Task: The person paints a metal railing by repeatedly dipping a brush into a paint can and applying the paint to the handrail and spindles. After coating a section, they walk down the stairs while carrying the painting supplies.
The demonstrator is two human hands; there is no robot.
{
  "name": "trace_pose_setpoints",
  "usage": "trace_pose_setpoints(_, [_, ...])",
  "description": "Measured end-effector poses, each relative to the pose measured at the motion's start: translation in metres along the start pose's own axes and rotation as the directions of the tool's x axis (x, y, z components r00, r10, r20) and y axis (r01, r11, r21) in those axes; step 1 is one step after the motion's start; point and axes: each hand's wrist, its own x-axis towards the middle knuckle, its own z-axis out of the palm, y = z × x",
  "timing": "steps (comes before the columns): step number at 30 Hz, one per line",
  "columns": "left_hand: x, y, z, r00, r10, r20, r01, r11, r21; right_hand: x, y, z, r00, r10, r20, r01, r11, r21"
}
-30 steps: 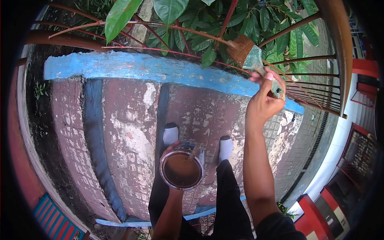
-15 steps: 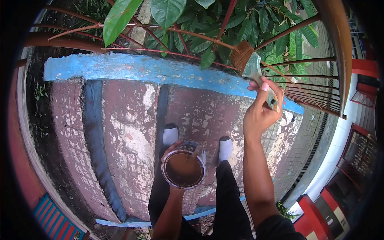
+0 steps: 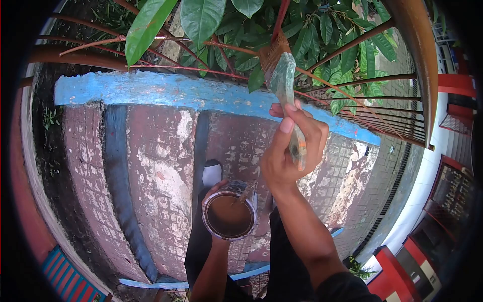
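My right hand (image 3: 297, 143) is closed around the worn, green-smeared handle of a paintbrush (image 3: 283, 75). Its brown-coated bristles point up and away, overlapping a thin brown rail and the foot of a red upright bar (image 3: 283, 17) of the fence. Lower down, my left hand (image 3: 213, 191) grips a paint can (image 3: 254, 204) from the side, fingers at its far rim. Brown paint (image 3: 229, 215) fills part of the can, and a paint-coated stick (image 3: 245, 194) leans inside against the rim.
A blue-topped ledge (image 3: 151, 90) runs below the fence bars. Green leaves (image 3: 201, 20) hang through the bars from behind. A thick brown post (image 3: 420, 60) stands at right. Under me is a flaking, purplish tiled surface (image 3: 161, 176) with blue strips; one socked foot (image 3: 212, 173) shows.
My right hand has moved left with the paintbrush, and the bristles have slid left along the thin rail to the red bar. The paint can has barely moved.
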Motion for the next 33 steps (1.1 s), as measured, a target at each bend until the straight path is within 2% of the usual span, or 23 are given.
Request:
trace_pose_setpoints(1, [0.000,0.000,-0.001,1.000,0.003,-0.002,-0.003,1.000,-0.001,-0.003,0.001,-0.003,1.000,-0.002,-0.001,0.002,1.000,0.002])
trace_pose_setpoints(4, [0.000,0.002,-0.003,0.996,-0.066,0.055,0.067,0.998,-0.009,-0.004,0.003,-0.015,0.984,-0.146,0.099,0.153,0.986,-0.064])
trace_pose_setpoints(6, [0.000,0.005,-0.001,1.000,0.008,0.017,-0.005,0.987,-0.159,-0.001,0.008,-0.016,0.976,-0.186,0.115,0.192,0.980,-0.044])
trace_pose_setpoints(9, [-0.001,0.001,0.002,0.999,0.051,-0.003,-0.050,0.975,-0.216,0.008,0.015,-0.021,0.951,-0.264,0.162,0.271,0.962,-0.023])
trace_pose_setpoints(13, [0.000,0.008,0.000,0.997,0.075,0.035,-0.071,0.991,-0.117,0.018,0.018,-0.029,0.903,-0.348,0.252,0.355,0.935,0.022])
trace_pose_setpoints(16, [0.001,0.013,0.001,0.991,0.106,0.077,-0.095,0.986,-0.134,0.029,0.026,-0.038,0.914,-0.337,0.228,0.358,0.932,-0.059])
trace_pose_setpoints(21, [-0.001,0.012,-0.001,0.993,0.044,0.113,-0.021,0.981,-0.193,0.036,0.030,-0.053,0.917,-0.357,0.180,0.378,0.920,-0.100])
trace_pose_setpoints(24, [0.002,0.013,-0.003,0.988,0.092,0.123,-0.062,0.972,-0.225,0.034,0.029,-0.054,0.959,-0.281,0.043,0.284,0.946,-0.154])
trace_pose_setpoints(27, [0.002,0.011,-0.005,0.990,0.074,0.121,-0.053,0.984,-0.170,0.028,0.024,-0.035,0.978,-0.206,-0.006,0.203,0.968,-0.150])
trace_pose_setpoints(29, [0.000,0.006,-0.004,0.993,0.066,0.097,-0.047,0.982,-0.181,0.023,0.013,-0.026,0.965,-0.257,0.048,0.261,0.943,-0.205])
trace_pose_setpoints(31, [-0.002,0.005,-0.003,0.996,0.058,0.075,-0.042,0.980,-0.194,0.011,0.001,-0.013,0.955,-0.281,0.093,0.286,0.957,-0.051])
trace_pose_setpoints(32, [-0.001,0.006,-0.004,0.995,0.056,0.077,-0.041,0.982,-0.183,0.006,-0.002,-0.010,0.955,-0.282,0.090,0.287,0.956,-0.054])
trace_pose_setpoints(33, [0.000,0.007,-0.004,0.996,0.056,0.076,-0.042,0.984,-0.173,0.001,-0.003,-0.008,0.958,-0.273,0.094,0.272,0.962,0.018])
